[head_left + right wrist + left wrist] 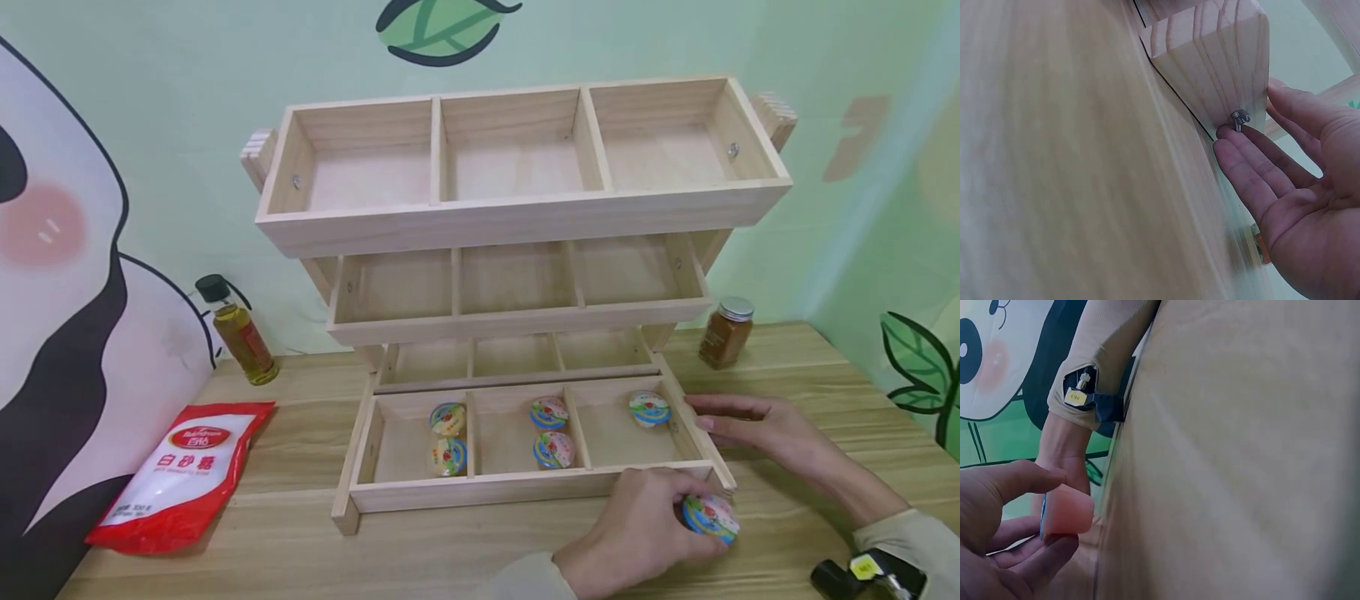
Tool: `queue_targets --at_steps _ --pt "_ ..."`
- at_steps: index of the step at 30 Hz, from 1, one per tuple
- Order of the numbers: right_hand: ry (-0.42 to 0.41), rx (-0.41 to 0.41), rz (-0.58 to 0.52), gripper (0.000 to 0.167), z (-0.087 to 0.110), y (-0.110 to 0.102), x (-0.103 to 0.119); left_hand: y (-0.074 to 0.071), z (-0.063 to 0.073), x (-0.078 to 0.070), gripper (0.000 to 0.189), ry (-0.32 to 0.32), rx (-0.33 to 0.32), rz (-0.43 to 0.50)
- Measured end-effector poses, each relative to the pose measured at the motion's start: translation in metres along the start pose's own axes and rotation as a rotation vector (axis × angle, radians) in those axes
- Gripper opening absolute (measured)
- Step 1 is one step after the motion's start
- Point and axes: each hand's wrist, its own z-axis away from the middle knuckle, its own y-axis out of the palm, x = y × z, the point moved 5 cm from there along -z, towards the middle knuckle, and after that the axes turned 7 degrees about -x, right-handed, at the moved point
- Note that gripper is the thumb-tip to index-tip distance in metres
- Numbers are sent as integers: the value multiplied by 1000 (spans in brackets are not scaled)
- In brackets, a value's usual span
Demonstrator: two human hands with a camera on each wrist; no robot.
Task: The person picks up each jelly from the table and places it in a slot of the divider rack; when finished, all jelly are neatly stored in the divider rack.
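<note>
My left hand (637, 525) pinches a small jelly cup (711, 518) with a printed lid, just in front of the rack's right corner. In the left wrist view its pink jelly body (1071, 509) shows between thumb and fingers. My right hand (776, 433) lies against the right side of the wooden tiered rack (517, 492), fingers fairly straight, by a metal bolt (1240, 117). The bottom tray holds more jelly cups: two yellowish ones, including a cup (448, 457), in the left compartment, two pink ones (553, 450) in the middle, one pale cup (648, 408) at right.
Three upper trays, including the top tray (517, 212), rise behind in steps. A red-and-white sugar bag (183, 475) and an oil bottle (243, 337) are on the left. At the back right stands a brown jar (726, 333) with a silver lid.
</note>
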Motion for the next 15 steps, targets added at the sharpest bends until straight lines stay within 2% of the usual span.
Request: queue_targets --at_steps 4,10,15 --pt "-4 8 -14 49 0 0 1 -7 -3 -3 38 -29 -2 52" --pt "-4 11 -18 48 1 0 1 -21 -11 -4 39 -114 -28 130" --pt "-7 18 -25 48 0 0 0 -33 -18 1 41 -178 -35 252"
